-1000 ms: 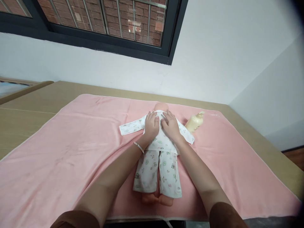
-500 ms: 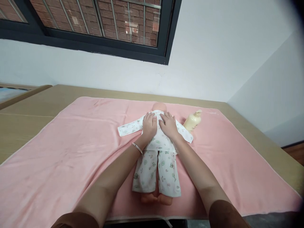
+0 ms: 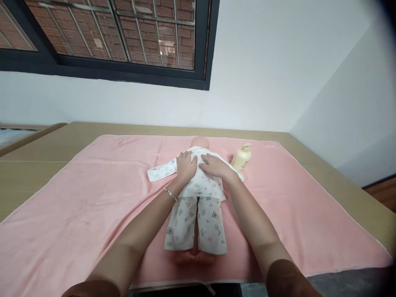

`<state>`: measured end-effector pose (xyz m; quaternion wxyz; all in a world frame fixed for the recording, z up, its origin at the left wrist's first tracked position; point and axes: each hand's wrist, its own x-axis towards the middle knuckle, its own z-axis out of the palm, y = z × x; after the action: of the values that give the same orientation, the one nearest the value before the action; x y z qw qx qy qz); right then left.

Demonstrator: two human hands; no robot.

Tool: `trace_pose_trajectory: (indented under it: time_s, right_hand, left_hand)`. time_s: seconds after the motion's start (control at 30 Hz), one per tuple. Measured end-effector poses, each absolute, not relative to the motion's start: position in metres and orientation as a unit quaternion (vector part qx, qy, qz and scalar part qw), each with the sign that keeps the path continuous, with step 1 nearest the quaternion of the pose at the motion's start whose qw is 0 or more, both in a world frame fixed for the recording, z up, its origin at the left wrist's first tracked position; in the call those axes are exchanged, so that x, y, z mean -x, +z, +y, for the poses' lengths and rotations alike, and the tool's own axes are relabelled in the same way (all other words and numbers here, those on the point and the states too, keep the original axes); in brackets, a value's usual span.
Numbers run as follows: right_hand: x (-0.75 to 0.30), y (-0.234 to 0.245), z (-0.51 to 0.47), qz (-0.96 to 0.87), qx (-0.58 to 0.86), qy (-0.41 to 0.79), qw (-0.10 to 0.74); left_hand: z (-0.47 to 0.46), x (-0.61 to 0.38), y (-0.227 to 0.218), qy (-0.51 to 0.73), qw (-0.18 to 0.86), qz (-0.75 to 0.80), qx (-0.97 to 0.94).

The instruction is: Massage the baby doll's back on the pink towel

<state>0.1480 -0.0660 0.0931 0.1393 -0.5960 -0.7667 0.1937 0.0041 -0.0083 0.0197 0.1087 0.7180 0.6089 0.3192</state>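
A baby doll in a white patterned top and trousers lies on a pink blanket, its head at the far end and its feet toward me. My left hand rests on the left side of the doll's upper body, fingers stretched out and thumb apart. Across the upper right of the top lies my right hand, its fingers extended and pointing left. Neither hand grasps anything. My right hand and forearm partly cover the doll's right-side sleeve. A bracelet circles my left wrist.
A cream pump bottle stands on the blanket just right of the doll. The blanket covers a wooden table, which meets a white wall at the back. Above is a dark-framed window with bars.
My right hand has turned so its fingers point more to the left across the doll's top. The left hand stays on the doll. The camera view has shifted slightly.
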Motion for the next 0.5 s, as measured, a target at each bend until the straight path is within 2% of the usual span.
trace_pose_trajectory:
  time_s: [0.13, 0.27, 0.37, 0.43, 0.5]
  right_hand:
    - [-0.184, 0.131, -0.091, -0.797, 0.478, 0.277, 0.242]
    - [-0.232, 0.149, -0.105, -0.715, 0.526, 0.223, 0.402]
    - [-0.265, 0.145, -0.099, -0.615, 0.597, 0.145, 0.494]
    - [-0.279, 0.138, -0.091, -0.585, 0.604, 0.147, 0.520]
    - [-0.286, 0.131, -0.082, -0.575, 0.582, 0.175, 0.548]
  left_hand:
    - [-0.021, -0.010, 0.032, 0.302, 0.126, 0.592, -0.736]
    - [-0.062, -0.030, 0.056, 0.333, 0.229, 0.504, -0.763]
    - [-0.088, -0.055, 0.077, 0.402, 0.443, 0.361, -0.716]
    - [-0.091, -0.075, 0.090, 0.407, 0.632, 0.311, -0.582]
    - [-0.082, -0.096, 0.100, 0.379, 0.768, 0.287, -0.428]
